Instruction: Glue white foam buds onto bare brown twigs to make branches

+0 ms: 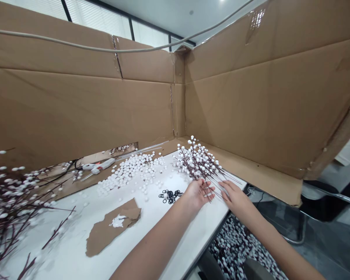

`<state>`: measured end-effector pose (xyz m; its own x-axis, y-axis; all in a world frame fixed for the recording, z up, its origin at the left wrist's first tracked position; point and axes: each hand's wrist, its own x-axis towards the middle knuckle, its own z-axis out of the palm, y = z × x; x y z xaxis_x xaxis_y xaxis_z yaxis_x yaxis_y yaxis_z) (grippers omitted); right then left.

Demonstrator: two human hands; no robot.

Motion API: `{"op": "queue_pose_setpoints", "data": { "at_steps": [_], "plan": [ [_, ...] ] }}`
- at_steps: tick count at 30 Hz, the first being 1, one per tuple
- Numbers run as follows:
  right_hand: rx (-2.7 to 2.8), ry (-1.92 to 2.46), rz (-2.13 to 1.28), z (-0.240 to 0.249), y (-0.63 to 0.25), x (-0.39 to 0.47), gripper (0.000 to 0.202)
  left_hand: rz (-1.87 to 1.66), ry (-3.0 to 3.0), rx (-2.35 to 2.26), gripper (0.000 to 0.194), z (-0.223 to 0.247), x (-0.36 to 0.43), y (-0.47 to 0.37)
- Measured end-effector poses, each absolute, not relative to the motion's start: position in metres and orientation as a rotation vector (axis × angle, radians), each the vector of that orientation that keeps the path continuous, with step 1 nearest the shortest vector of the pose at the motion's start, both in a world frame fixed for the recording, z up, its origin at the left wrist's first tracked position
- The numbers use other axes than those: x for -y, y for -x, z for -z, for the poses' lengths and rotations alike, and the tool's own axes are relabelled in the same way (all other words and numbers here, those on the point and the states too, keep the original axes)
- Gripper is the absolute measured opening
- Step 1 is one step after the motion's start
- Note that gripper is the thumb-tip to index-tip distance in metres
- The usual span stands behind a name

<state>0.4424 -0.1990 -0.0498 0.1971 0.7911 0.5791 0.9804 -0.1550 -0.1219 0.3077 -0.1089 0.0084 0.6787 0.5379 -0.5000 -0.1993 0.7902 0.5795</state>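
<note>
Head: stems [198, 169] agst L fingers [211, 189]

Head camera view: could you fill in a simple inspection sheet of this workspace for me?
Surface: white table, partly covered.
Job's things: bunched berry stems; loose white berries; black rings.
Clutter: torn cardboard bearing a white smear; glue gun; berry branches at left.
Hands: left hand and right hand at the bunched stems' near ends; grip unclear.
Cables: pale cable overhead; dark cord near the glue gun.
Surroundings: cardboard walls; window blinds beyond.
</note>
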Motion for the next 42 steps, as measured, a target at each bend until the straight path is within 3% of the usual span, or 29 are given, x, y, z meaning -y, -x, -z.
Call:
{"op": "queue_pose_setpoints", "data": {
  "at_steps": [14, 19, 32, 38, 42],
  "plan": [
    [1.55, 1.957, 0.327, 0.026, -0.439, 0.214, 0.031, -0.443, -0.531, -0.72, 0.029, -0.012, 0.112, -0.306],
    [1.317, 1.996, 0.307, 0.014, -0.461, 0.215, 0.038, -0.442, -0.55, -0.731, 0.031, -0.01, 0.111, -0.309],
    [1.312, 1.959, 0.188, 0.036, -0.46, 0.21, 0.038, -0.282, -0.861, -0.693, 0.025, -0.018, 0.108, -0.309],
    [1.244, 1.882, 0.315, 0.027, -0.451, 0.214, 0.041, -0.086, -1.286, -0.74, 0.04, -0.027, 0.103, -0.3],
    [1.32, 1.694, 0.523, 0.01, -0.422, 0.223, 0.029, 0.0, -1.681, -0.894, 0.057, -0.037, 0.107, -0.295]
  ]
}}
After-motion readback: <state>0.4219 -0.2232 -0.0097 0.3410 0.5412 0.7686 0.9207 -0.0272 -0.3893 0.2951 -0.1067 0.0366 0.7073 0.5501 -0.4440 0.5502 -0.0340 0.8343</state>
